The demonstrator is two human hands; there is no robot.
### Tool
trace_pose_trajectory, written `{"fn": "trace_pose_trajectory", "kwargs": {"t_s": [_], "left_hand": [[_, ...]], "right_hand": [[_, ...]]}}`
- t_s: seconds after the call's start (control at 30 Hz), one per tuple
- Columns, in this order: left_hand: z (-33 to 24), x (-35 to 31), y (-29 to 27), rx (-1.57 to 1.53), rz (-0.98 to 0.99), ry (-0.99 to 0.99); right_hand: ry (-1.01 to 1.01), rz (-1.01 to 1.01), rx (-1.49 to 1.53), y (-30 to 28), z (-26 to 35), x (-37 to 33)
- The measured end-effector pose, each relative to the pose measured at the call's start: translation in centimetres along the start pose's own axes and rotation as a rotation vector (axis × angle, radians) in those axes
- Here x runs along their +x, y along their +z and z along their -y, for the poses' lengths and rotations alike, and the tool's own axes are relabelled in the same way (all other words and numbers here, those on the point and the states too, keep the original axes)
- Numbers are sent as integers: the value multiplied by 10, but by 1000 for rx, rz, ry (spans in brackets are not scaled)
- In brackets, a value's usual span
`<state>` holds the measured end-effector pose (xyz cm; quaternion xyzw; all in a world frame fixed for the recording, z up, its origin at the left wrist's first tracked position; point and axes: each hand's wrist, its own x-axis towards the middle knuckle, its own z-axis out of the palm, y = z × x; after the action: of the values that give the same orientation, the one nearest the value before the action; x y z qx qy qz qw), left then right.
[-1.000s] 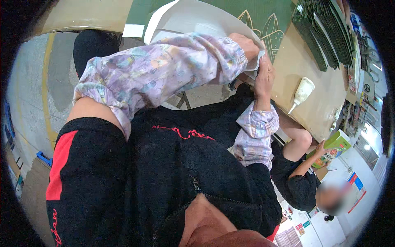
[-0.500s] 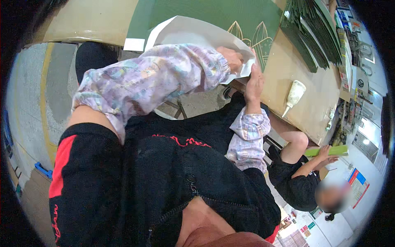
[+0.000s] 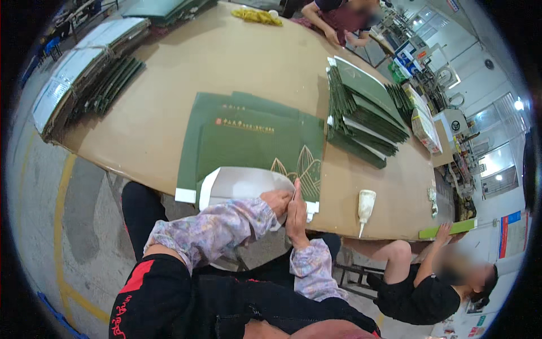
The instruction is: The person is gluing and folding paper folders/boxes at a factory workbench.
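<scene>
A paper bag (image 3: pixel 237 179), green outside and white inside, lies at the near edge of the table with its open end toward me. My left hand (image 3: pixel 276 201) has curled fingers on the bag's right corner, partly over the white inside. Against it, my right hand (image 3: pixel 296 217) grips the same corner from outside, fingers together and pointing up. Its fingertips are partly hidden. Beneath and behind lie more flat green sheets (image 3: pixel 192 147) with gold line drawings. To the right, a white squeeze bottle (image 3: pixel 366 206) with a thin nozzle lies on its side.
A tan table (image 3: pixel 226 56) spreads out before me. Stacked folded green bags (image 3: pixel 361 113) stand on its right, and bundled green and white stacks (image 3: pixel 84 73) at far left. A yellow cloth (image 3: pixel 257 16) lies at the back. Another person holds a light green strip (image 3: pixel 446 229) at right; one more works opposite.
My view has lifted, bringing the far table and stacks into sight. Both hands remain on the bag's right corner and are closer together; the left one shows more plainly.
</scene>
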<state>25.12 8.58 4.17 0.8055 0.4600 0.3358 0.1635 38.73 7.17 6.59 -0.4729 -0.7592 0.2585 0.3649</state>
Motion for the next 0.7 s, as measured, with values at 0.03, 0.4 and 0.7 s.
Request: {"fn": "trace_pose_trajectory", "kwargs": {"t_s": [0.03,0.4,0.7], "left_hand": [[3,1,-3,-29,4,16],[3,24,-22,31,497,-18],[12,-5,-33,19,516,14]], "right_hand": [[-10,-15,-16,3,-2,2],[-105,-9,-24,-2,8,8],[-136,107,-256,-2,12,4]]}}
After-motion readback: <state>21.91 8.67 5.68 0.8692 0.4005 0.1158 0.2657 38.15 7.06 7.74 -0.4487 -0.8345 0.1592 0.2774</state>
